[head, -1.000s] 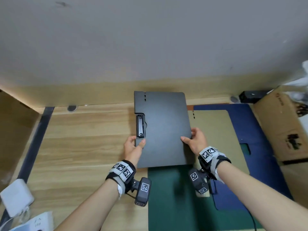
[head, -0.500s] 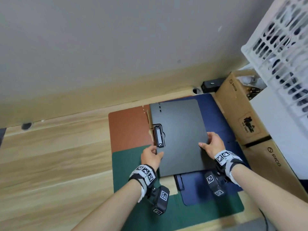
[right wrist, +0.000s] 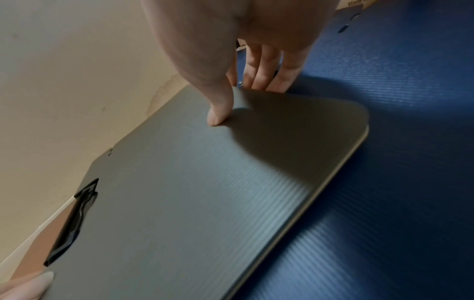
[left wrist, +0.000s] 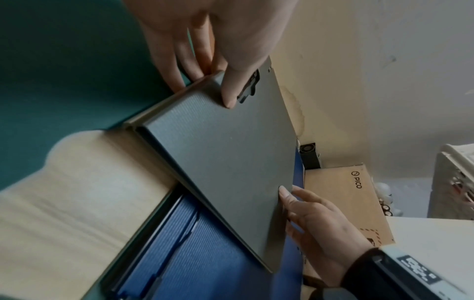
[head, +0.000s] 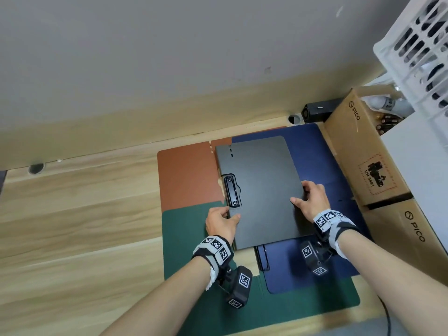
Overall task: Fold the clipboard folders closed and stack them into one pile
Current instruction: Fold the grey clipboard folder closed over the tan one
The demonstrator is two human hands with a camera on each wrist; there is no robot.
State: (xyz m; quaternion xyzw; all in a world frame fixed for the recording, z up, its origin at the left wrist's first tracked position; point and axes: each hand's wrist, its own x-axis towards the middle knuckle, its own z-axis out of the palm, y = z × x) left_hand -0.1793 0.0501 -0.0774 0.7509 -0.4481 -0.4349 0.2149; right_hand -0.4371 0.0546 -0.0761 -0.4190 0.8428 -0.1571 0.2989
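Observation:
A closed dark grey clipboard folder (head: 261, 190) with a black clip (head: 232, 193) on its left edge is held above the other folders. My left hand (head: 221, 221) grips its left edge just below the clip, thumb on top (left wrist: 227, 89). My right hand (head: 311, 198) grips its right edge, thumb on top (right wrist: 218, 109), fingers underneath. Beneath it lie an open blue folder (head: 322, 166), an open green folder (head: 184, 241) and an open brown-red folder (head: 186, 175). In the left wrist view the grey folder (left wrist: 225, 162) tilts over the blue one (left wrist: 195, 253).
Cardboard boxes (head: 363, 154) stand close on the right of the folders, with a white plastic crate (head: 417, 52) above them. A small black device (head: 317, 112) sits at the wall. Bare wooden desk (head: 80, 214) stretches to the left.
Both hands have carried the grey folder from the bare desk to the right, over the open blue, green and brown-red folders. The head view swung right with it.

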